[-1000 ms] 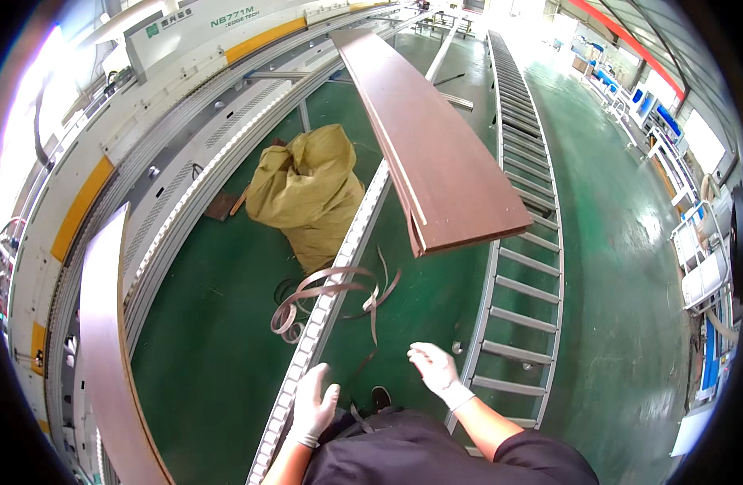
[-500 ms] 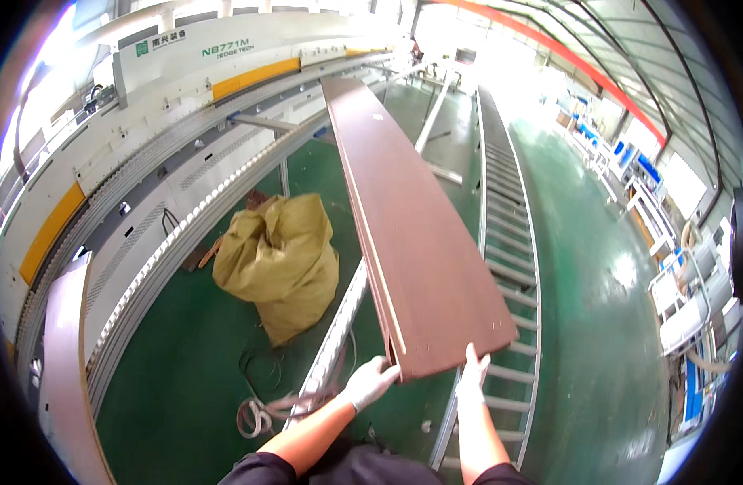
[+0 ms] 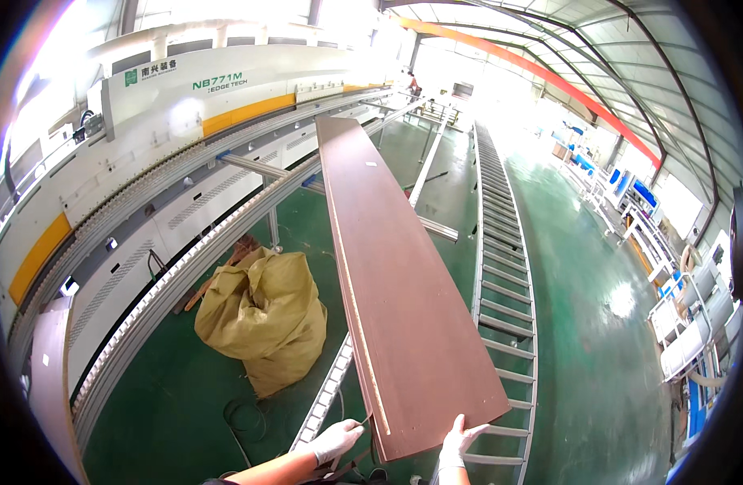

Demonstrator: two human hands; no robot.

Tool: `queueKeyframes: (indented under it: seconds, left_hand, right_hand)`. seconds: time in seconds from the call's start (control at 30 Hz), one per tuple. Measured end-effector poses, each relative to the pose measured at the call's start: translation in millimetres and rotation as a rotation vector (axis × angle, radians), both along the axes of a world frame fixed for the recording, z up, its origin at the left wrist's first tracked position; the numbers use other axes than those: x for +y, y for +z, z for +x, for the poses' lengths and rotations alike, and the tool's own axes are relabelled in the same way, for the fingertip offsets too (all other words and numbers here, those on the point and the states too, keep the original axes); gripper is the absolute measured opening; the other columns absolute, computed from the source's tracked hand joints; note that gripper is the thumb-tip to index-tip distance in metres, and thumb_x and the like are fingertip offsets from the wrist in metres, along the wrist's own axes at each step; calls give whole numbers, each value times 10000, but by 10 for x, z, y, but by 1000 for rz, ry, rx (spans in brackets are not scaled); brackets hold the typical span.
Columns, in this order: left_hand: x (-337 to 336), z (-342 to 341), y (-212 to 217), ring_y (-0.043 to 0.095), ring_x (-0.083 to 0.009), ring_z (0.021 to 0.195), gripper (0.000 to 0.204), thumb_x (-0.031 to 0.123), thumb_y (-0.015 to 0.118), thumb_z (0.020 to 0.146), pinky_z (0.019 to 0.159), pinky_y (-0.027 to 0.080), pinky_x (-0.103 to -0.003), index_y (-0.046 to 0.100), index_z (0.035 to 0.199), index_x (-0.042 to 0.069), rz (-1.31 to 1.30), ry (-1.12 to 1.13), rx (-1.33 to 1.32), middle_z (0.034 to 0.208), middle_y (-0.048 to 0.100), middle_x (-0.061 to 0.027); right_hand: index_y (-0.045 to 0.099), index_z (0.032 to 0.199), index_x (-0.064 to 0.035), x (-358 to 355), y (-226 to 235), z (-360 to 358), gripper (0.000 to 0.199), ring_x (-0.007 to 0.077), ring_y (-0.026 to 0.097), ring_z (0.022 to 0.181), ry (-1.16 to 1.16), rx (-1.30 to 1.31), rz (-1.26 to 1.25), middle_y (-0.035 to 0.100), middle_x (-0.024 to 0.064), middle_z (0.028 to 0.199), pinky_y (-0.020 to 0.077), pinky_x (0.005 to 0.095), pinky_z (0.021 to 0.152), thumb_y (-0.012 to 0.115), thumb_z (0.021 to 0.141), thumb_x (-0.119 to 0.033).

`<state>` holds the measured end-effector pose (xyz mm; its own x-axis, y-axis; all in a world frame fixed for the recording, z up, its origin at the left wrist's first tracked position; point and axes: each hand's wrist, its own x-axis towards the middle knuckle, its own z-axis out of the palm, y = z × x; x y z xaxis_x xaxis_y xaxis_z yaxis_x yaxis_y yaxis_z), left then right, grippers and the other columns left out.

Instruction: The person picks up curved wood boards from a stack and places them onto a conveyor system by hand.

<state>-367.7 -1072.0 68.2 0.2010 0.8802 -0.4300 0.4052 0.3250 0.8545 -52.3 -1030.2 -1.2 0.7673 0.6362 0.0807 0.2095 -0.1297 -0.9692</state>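
Observation:
A long brown board [image 3: 412, 299] slants away from me, its near end tilted over the roller track on the right. A pale narrow line runs along its left side. At the near right corner my right hand [image 3: 456, 443] grips the board's end, thumb up against the edge; its other fingers are partly hidden. My left hand [image 3: 337, 440], in a white glove, is beside the near left corner. Its fingers are pinched on a thin dark strip [image 3: 366, 419] that hangs by the board's edge.
A long white edge-banding machine [image 3: 250, 89] with roller rails [image 3: 210, 222] stands on the left. A stuffed yellow-green sack [image 3: 262, 315] sits on the green floor. Another brown panel [image 3: 52, 380] leans far left. A ladder-like roller track [image 3: 505, 283] runs along the right.
The board's near end has come lower and closer to me, and my view has tilted up. My left hand has moved off the board's corner to the thin strip beside it.

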Motion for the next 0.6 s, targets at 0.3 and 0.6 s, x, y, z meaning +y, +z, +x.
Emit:
queueKeyframes:
  seconds: [0.3, 0.6]
  left_hand:
    - [590, 313, 607, 645, -444, 1043, 443, 367, 468, 1009, 914, 485, -486, 655, 1048, -33, 197, -137, 271, 1042, 685, -277]
    - [-173, 133, 1056, 600, -209, 834, 330, 290, 509, 1047, 778, 488, -372, 615, 997, -18, -67, -105, 120, 864, 653, -119]
  right_hand:
    - [148, 1589, 18, 790, 62, 1032, 683, 426, 440, 1378, -112, -183, -81, 292, 308, 1571, 386, 428, 1154, 519, 1049, -175]
    - [292, 1546, 14, 515, 233, 1411, 578, 420, 504, 1318, 36, -410, -219, 444, 311, 1475, 432, 421, 1104, 504, 1051, -193]
